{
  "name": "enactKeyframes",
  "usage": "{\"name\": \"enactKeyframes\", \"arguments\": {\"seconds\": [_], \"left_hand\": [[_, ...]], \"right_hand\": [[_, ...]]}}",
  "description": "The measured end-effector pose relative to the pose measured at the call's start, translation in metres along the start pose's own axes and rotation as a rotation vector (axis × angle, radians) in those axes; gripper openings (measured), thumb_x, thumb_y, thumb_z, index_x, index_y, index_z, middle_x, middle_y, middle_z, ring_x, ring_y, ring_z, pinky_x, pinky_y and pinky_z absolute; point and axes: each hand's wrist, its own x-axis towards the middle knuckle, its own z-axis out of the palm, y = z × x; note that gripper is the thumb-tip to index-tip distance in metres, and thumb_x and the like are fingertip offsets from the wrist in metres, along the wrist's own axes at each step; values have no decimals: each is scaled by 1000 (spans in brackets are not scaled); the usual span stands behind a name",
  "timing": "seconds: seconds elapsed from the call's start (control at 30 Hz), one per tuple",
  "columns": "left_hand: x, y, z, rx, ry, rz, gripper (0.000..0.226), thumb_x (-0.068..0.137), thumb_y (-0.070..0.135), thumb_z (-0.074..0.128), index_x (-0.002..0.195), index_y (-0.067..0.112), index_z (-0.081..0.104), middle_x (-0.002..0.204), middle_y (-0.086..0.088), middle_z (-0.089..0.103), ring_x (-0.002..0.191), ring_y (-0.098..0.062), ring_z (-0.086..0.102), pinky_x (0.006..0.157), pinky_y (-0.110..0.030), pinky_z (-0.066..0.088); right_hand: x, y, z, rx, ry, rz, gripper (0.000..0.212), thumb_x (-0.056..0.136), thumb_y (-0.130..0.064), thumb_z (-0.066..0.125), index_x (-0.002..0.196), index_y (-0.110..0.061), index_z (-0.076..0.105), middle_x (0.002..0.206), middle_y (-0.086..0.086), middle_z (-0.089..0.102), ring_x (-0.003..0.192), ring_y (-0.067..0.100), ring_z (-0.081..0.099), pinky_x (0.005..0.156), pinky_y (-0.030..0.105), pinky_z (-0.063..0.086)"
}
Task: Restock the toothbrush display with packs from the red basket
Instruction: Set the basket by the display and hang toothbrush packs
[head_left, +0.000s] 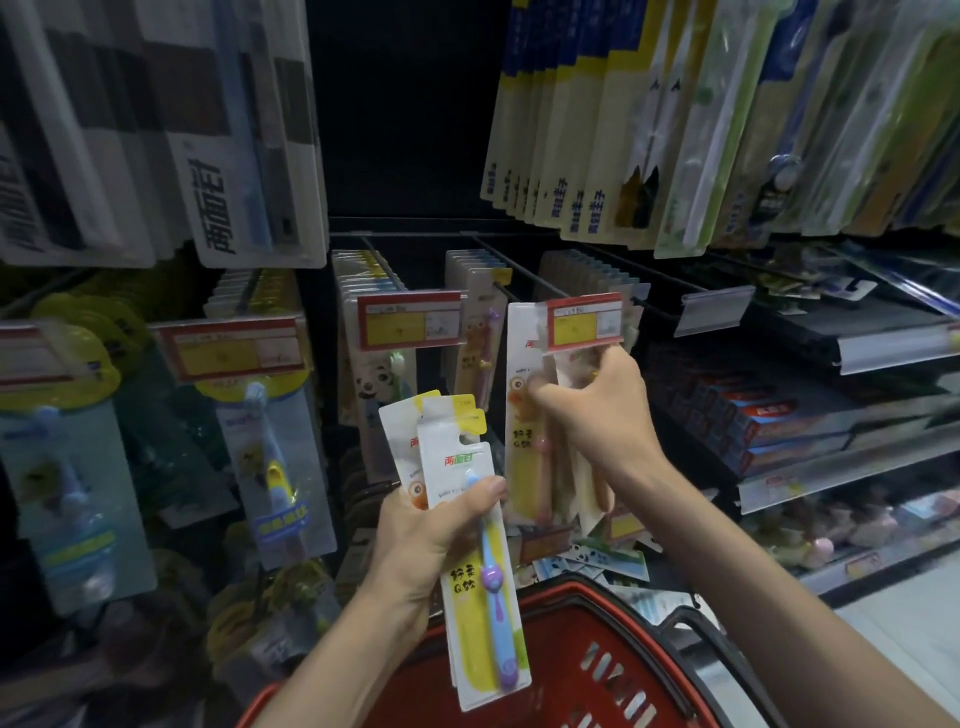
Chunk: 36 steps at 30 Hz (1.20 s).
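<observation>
My left hand (421, 535) grips a fanned bunch of children's toothbrush packs (475, 561); the front one is yellow and white with a blue and purple brush. My right hand (597, 410) is raised to the display, its fingers pinching a pack with a pink brush (524, 415) that hangs just under a red and yellow price tag (584, 321) on a peg. The red basket (587, 670) sits low in front of me, under both forearms; its contents cannot be seen.
Pegs with more kids' toothbrush packs (384, 332) fill the middle row, each with a price tag. Adult toothbrush packs (623, 130) hang above at left and right. Shelves with boxed toothpaste (769, 415) run along the right. The basket's black handle (691, 623) lies at its right rim.
</observation>
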Motion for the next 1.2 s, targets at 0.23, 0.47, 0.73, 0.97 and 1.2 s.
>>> {"name": "enactKeyframes", "arguments": {"seconds": [0.23, 0.47, 0.73, 0.97, 1.2], "left_hand": [[0, 4, -2, -29, -7, 6, 51, 54, 31, 95, 95, 5, 81, 94, -21, 79, 78, -29, 75, 71, -41, 63], [-1, 5, -2, -29, 10, -3, 41, 60, 26, 91, 95, 8, 81, 97, -24, 78, 79, -31, 73, 83, -54, 61], [-1, -2, 0, 13, 47, -11, 45, 54, 26, 98, 92, 8, 82, 91, -22, 79, 78, -33, 75, 80, -48, 63], [-11, -6, 6, -53, 27, -4, 41, 69, 13, 86, 106, -1, 76, 98, -25, 79, 90, -45, 77, 74, -46, 65], [-23, -8, 11, -33, 30, -16, 21, 79, 7, 81, 100, 2, 80, 93, -24, 79, 75, -34, 79, 59, -36, 63]], "right_hand": [[5, 6, -6, 44, -47, -33, 36, 83, -15, 85, 112, -20, 65, 105, 10, 74, 94, 27, 74, 79, 40, 65], [-14, 4, -15, 122, -103, -78, 44, 84, -1, 81, 119, -20, 63, 99, 1, 77, 83, 17, 77, 61, 27, 62], [-49, 12, -32, 109, -146, 8, 24, 86, -2, 79, 101, -5, 61, 79, 6, 71, 68, 27, 73, 58, 50, 64], [-59, 30, -35, 106, -256, 201, 27, 80, -8, 83, 103, -14, 69, 95, 13, 79, 87, 33, 78, 85, 56, 62], [-82, 41, -12, 246, -379, 381, 36, 68, -33, 80, 103, -28, 71, 101, 24, 75, 74, 46, 68, 52, 42, 45]]}}
